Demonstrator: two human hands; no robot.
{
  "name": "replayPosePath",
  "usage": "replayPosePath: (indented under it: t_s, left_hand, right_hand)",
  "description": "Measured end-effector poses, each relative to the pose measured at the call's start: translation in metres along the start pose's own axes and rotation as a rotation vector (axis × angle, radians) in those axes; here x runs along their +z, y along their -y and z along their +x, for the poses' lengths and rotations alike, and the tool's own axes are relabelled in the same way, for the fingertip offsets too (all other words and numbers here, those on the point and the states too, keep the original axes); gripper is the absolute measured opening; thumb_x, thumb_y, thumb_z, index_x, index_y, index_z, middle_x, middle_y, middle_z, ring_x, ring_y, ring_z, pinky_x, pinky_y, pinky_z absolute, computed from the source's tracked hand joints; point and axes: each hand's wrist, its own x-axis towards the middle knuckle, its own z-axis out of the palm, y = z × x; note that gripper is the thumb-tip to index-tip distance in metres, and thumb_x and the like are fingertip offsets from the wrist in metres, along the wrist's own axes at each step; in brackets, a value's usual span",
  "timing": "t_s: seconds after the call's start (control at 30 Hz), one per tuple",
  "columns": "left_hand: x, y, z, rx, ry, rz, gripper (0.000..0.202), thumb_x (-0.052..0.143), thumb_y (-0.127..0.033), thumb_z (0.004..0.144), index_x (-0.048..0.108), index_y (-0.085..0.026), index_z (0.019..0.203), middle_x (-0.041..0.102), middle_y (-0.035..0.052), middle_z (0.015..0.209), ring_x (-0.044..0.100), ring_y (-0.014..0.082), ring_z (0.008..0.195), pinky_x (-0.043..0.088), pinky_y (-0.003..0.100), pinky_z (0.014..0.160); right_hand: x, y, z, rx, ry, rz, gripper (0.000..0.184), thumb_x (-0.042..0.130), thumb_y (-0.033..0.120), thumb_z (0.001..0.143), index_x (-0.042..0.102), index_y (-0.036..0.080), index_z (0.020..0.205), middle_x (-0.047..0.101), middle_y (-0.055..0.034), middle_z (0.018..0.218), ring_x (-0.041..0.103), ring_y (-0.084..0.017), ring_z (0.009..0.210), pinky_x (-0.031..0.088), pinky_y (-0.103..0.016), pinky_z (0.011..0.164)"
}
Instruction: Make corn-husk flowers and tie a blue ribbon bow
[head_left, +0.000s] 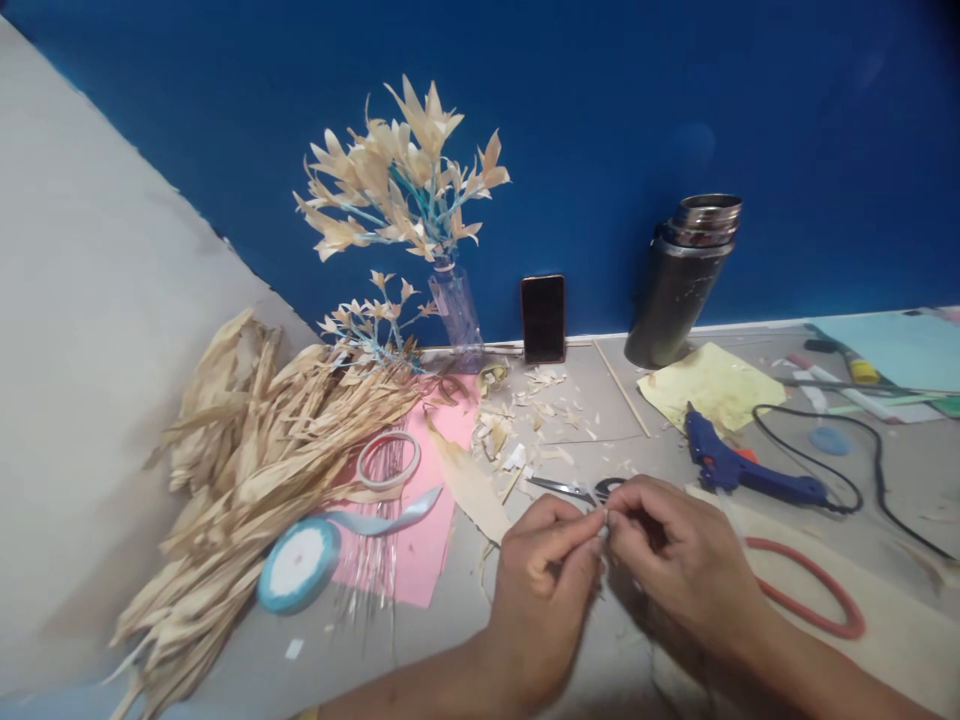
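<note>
My left hand [551, 585] and my right hand [671, 550] meet fingertip to fingertip above the table. Both are closed in a pinch around something small and pale, mostly hidden by the fingers. Just behind them lie scissors [562, 488], the dark handle partly covered by my right hand. A flat piece of dried corn husk [469, 480] rests to the left of my left hand. Further left are a roll of light blue ribbon [298, 563], a roll of white tape [388, 460] and thin silvery wires [373, 570] on pink paper [431, 560].
Dried corn husks [277, 430] are heaped at left. Husk flowers [405, 170] stand in a clear bottle [456, 310]. A phone [543, 318] and a tilted dark flask [679, 285] lean by the blue wall. A blue glue gun [750, 470] with its cord and a red ring [814, 590] lie right.
</note>
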Motion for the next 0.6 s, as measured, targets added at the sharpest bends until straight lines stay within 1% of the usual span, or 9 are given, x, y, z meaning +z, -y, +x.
replayPosePath:
  t_s: [0.07,0.13,0.17,0.23,0.3,0.4,0.53,0.6]
  left_hand:
    - [0.001,-0.001,0.003,-0.179,-0.002,-0.182,0.018,0.068,-0.025,0.084,0.082,-0.015,0.090,0.063,0.0050,0.077,0.060,0.0133,0.057,0.053,0.027,0.055]
    - [0.001,-0.001,0.007,-0.343,0.001,-0.348,0.020,0.072,-0.027,0.079,0.080,-0.011,0.087,0.063,0.0041,0.065,0.058,0.0135,0.049,0.052,0.028,0.049]
    - [0.001,-0.001,0.009,-0.400,0.009,-0.411,0.021,0.073,-0.028,0.077,0.079,-0.010,0.085,0.062,0.0038,0.059,0.057,0.0137,0.046,0.052,0.028,0.048]
    - [0.001,0.001,0.011,-0.463,0.022,-0.503,0.023,0.076,-0.031,0.074,0.077,-0.008,0.080,0.062,0.0044,0.052,0.055,0.0137,0.042,0.050,0.027,0.045]
    - [-0.001,0.002,0.013,-0.474,0.021,-0.528,0.026,0.077,-0.034,0.073,0.075,-0.008,0.075,0.063,0.0057,0.052,0.055,0.0136,0.041,0.049,0.026,0.043]
    - [-0.003,0.001,0.015,-0.458,-0.003,-0.468,0.029,0.077,-0.037,0.075,0.075,-0.008,0.074,0.063,0.0057,0.052,0.055,0.0123,0.040,0.047,0.024,0.042]
    - [-0.006,-0.003,0.015,-0.411,-0.042,-0.321,0.024,0.074,-0.032,0.076,0.079,-0.009,0.077,0.060,0.0031,0.055,0.054,0.0105,0.042,0.046,0.022,0.043]
    - [-0.006,-0.005,0.013,-0.349,-0.057,-0.239,0.020,0.073,-0.029,0.078,0.081,-0.011,0.079,0.059,0.0024,0.061,0.054,0.0102,0.046,0.046,0.022,0.045]
  right_hand:
    - [-0.003,0.003,0.001,0.108,0.046,0.088,0.020,0.051,0.023,0.080,0.060,0.022,0.063,0.056,0.0035,0.051,0.050,-0.012,0.045,0.037,-0.023,0.046]
    - [-0.005,0.006,0.002,0.217,0.110,0.208,0.020,0.052,0.026,0.080,0.061,0.022,0.063,0.057,0.0039,0.049,0.049,-0.012,0.043,0.036,-0.022,0.043]
    - [-0.005,0.007,0.003,0.257,0.136,0.263,0.020,0.052,0.027,0.080,0.062,0.022,0.063,0.058,0.0037,0.049,0.051,-0.012,0.043,0.037,-0.022,0.043]
    - [-0.005,0.008,0.003,0.303,0.178,0.332,0.021,0.053,0.029,0.081,0.062,0.022,0.064,0.062,0.0025,0.052,0.054,-0.013,0.047,0.041,-0.022,0.046]
    - [-0.005,0.008,0.004,0.309,0.206,0.343,0.022,0.054,0.031,0.082,0.063,0.022,0.064,0.064,0.0014,0.055,0.055,-0.014,0.049,0.043,-0.022,0.047]
    - [-0.003,0.005,0.003,0.306,0.211,0.328,0.024,0.054,0.034,0.084,0.065,0.021,0.067,0.065,0.0007,0.057,0.054,-0.014,0.050,0.043,-0.023,0.047]
    - [-0.002,0.003,0.003,0.327,0.212,0.340,0.024,0.056,0.035,0.084,0.069,0.021,0.071,0.067,-0.0005,0.062,0.058,-0.015,0.053,0.045,-0.023,0.049]
    - [-0.002,0.004,0.003,0.326,0.222,0.333,0.024,0.056,0.036,0.084,0.070,0.020,0.072,0.068,-0.0010,0.063,0.057,-0.015,0.053,0.044,-0.023,0.048]
